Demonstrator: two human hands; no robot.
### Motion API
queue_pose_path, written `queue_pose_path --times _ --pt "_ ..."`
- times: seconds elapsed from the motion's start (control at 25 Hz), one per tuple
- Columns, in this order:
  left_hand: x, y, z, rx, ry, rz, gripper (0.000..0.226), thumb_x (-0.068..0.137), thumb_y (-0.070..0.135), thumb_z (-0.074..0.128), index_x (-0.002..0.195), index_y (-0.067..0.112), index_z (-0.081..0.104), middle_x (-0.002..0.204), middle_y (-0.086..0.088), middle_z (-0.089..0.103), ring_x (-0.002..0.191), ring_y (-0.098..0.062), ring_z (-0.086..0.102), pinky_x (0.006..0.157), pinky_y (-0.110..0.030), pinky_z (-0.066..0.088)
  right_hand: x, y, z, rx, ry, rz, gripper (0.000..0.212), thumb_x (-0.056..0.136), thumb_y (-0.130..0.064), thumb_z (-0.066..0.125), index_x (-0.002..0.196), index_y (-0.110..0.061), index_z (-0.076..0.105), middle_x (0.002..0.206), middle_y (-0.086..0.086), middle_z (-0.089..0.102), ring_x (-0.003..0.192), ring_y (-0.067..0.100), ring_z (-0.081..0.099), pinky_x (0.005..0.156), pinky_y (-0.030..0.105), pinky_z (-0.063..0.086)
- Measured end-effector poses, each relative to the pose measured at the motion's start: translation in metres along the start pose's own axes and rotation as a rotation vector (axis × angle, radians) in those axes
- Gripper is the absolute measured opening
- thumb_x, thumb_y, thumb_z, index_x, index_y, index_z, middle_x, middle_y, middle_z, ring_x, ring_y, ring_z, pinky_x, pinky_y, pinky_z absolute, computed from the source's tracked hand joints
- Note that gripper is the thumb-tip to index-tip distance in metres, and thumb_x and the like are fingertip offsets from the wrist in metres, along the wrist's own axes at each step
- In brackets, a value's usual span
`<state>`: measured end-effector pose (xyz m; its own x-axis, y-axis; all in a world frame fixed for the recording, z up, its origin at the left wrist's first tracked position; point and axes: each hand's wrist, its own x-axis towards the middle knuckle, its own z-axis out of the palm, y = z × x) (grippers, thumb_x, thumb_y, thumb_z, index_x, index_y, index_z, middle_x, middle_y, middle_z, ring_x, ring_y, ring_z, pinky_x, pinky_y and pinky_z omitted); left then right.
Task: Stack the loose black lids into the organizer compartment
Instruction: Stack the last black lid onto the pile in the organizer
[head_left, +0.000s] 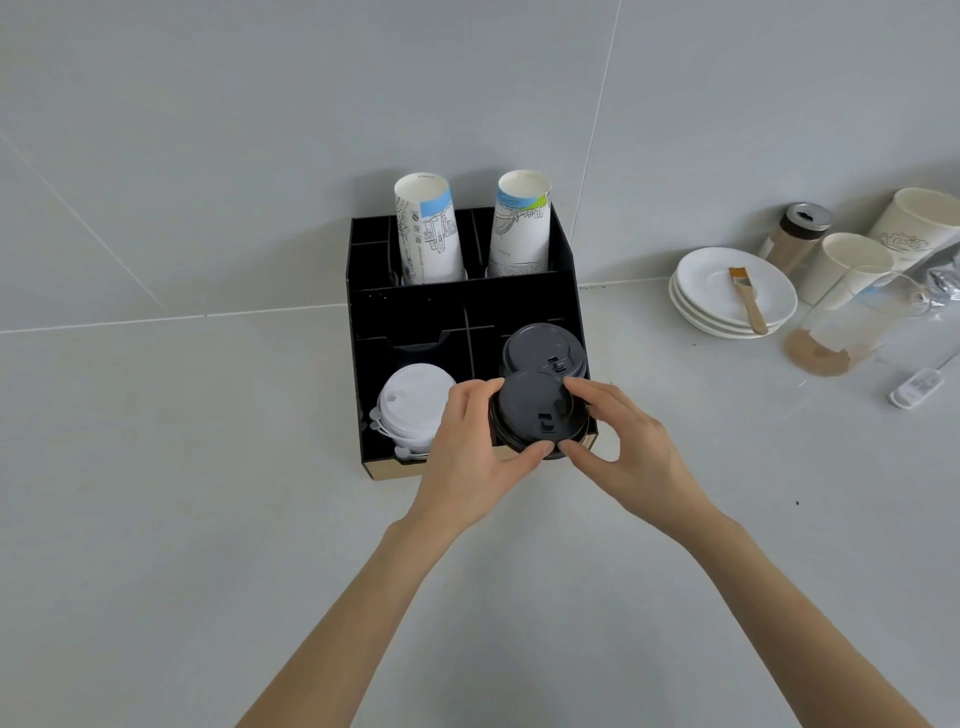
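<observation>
Both hands, left (470, 441) and right (621, 436), are pinching a lid stack (535, 413) over the organizer's (358, 312) front-right bay, fingers closed on its rim, likely needing lowering beside the leaning lid (543, 351)

Organizer (363, 312) holds 2 cup stacks (431, 234) behind, white lids (410, 400) front-left, black lids (540, 348) front-right; plates (727, 296) well right

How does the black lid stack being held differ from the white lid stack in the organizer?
The black lid stack is dark and gripped by both hands, left hand and right hand, at the front right compartment. The white lid stack is pale, untouched, and leans in the front left compartment of the organizer. Both are round drink lids.
</observation>
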<state>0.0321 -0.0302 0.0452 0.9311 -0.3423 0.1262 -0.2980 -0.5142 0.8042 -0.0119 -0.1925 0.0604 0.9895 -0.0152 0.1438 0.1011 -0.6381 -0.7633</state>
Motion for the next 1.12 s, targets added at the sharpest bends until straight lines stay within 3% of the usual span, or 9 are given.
queue_pose_path --times 0.12,0.28,0.68,1.0,1.12 --pt "0.014 0.006 0.004 0.008 0.031 -0.005 0.067 0.069 0.034 0.072 0.124 0.016 0.037 0.123 -0.005 0.040 0.112 -0.016 0.043 0.093 -0.027 0.038 0.015 0.004 -0.013 -0.032 -0.002 -0.018 0.052 0.079 -0.011 0.063 0.127 -0.018 0.043 0.129 -0.003 0.049 0.112 0.006 0.047 0.095 -0.001 0.027" --pt "0.037 0.011 0.014 0.061 0.107 -0.021 0.067 0.068 0.037 0.071 0.122 0.015 0.037 0.122 -0.005 0.041 0.113 -0.018 0.039 0.089 -0.025 0.036 0.041 0.010 -0.028 -0.109 -0.050 -0.080 0.053 0.079 -0.009 0.062 0.128 -0.015 0.042 0.131 0.001 0.049 0.110 0.004 0.043 0.090 -0.008 0.022" --pt "0.066 -0.001 0.039 0.175 0.230 -0.067 0.067 0.068 0.034 0.073 0.119 0.006 0.040 0.119 -0.014 0.046 0.112 -0.026 0.038 0.093 -0.030 0.035 0.084 0.036 -0.022 -0.185 -0.154 -0.127 0.052 0.080 -0.002 0.058 0.128 -0.007 0.041 0.137 0.009 0.044 0.124 0.020 0.042 0.091 -0.010 0.016" --pt "0.067 -0.005 0.048 0.207 0.199 -0.098 0.071 0.072 0.037 0.069 0.124 0.003 0.035 0.125 -0.018 0.043 0.115 -0.029 0.041 0.094 -0.035 0.038 0.084 0.049 -0.010 -0.147 -0.186 -0.051 0.048 0.083 -0.004 0.054 0.129 -0.009 0.041 0.145 0.003 0.036 0.133 0.016 0.032 0.102 0.010 0.020" --pt "0.067 -0.006 0.048 0.210 0.177 -0.095 0.072 0.072 0.036 0.069 0.126 0.003 0.033 0.126 -0.018 0.042 0.115 -0.029 0.041 0.093 -0.035 0.038 0.080 0.052 -0.006 -0.071 -0.160 -0.030 0.047 0.084 -0.003 0.052 0.129 -0.011 0.041 0.145 0.000 0.035 0.133 0.008 0.026 0.099 -0.003 0.014"
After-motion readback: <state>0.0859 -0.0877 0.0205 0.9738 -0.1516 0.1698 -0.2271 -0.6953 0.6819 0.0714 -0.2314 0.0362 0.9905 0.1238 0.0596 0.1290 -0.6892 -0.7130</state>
